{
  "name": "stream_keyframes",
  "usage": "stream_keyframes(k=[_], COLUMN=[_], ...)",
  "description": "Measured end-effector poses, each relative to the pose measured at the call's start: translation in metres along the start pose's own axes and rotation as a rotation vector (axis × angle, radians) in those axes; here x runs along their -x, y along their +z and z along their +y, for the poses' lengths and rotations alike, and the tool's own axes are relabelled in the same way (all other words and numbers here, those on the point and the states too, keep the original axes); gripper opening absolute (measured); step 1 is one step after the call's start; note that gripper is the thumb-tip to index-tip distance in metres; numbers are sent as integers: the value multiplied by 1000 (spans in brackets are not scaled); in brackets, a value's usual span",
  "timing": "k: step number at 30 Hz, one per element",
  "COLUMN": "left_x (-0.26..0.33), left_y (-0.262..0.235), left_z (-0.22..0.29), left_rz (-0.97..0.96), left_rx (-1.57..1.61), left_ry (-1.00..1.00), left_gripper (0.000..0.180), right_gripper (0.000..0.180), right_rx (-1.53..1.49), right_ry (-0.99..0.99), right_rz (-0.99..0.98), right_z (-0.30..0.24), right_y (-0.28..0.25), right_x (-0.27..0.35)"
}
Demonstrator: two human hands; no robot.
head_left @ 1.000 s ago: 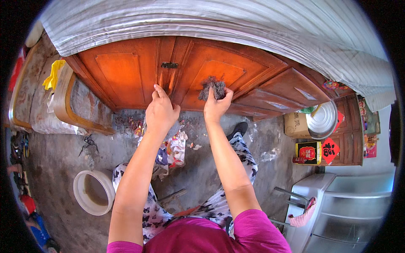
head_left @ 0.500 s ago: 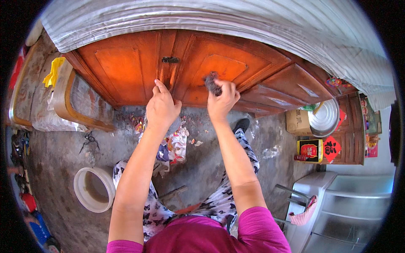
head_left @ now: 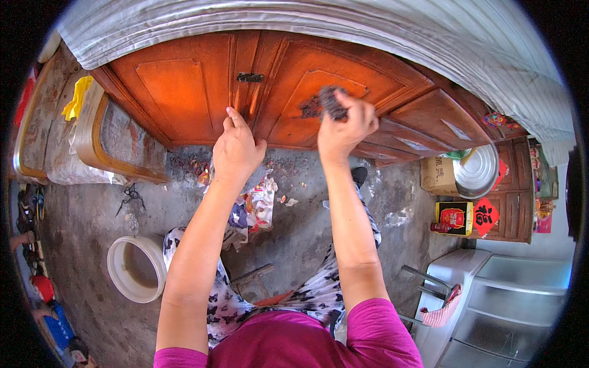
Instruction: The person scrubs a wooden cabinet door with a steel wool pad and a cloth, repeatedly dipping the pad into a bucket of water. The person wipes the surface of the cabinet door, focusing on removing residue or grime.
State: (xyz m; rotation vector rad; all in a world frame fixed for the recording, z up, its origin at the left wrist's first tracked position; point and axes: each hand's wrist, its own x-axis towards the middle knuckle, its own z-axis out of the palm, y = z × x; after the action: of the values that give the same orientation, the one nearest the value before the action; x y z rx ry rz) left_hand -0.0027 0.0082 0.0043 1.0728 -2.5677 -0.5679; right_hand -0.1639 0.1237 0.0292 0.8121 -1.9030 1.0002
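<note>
My right hand (head_left: 345,134) grips a dark, fuzzy scouring pad (head_left: 332,103) against the raised panel of the right-hand door of a reddish-brown wooden cabinet (head_left: 285,132). A dark smudged patch (head_left: 311,107) shows on that panel just left of the pad. My left hand (head_left: 237,149) is open, its index finger stretched toward the left door's inner edge, and the thumb stands apart. Above the left fingertips, a black metal latch (head_left: 250,78) sits where the doors meet. The right fingers are slightly blurred.
A white bucket (head_left: 162,264) of murky water stands at left. Paper scraps (head_left: 261,211) litter the floor below the cabinet. A wood-edged seat (head_left: 92,147) is at left; a cardboard box (head_left: 437,176) and round metal lid (head_left: 480,175) are at right. Grey sheeting (head_left: 307,15) covers the cabinet top.
My right hand has moved right and up across the door panel with the scouring pad, uncovering the dark patch. My left hand stays almost in place. The view has shifted slightly.
</note>
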Motion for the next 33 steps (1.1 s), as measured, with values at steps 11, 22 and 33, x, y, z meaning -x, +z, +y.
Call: stream_keyframes(k=[11,22,33], left_x=[2,0,-3], left_y=[-1,-2,-1], left_z=[3,5,13], left_rz=[-42,-70,-71], left_rx=[18,70,68], left_ry=[-21,-39,-34], left_gripper=[92,93,93], right_gripper=[27,33,30], right_rx=[-37,37,92], right_ry=[-92,-86,99], right_rz=[-96,-301,-433], right_z=[4,35,73], right_y=[6,3,13], right_x=[15,55,118])
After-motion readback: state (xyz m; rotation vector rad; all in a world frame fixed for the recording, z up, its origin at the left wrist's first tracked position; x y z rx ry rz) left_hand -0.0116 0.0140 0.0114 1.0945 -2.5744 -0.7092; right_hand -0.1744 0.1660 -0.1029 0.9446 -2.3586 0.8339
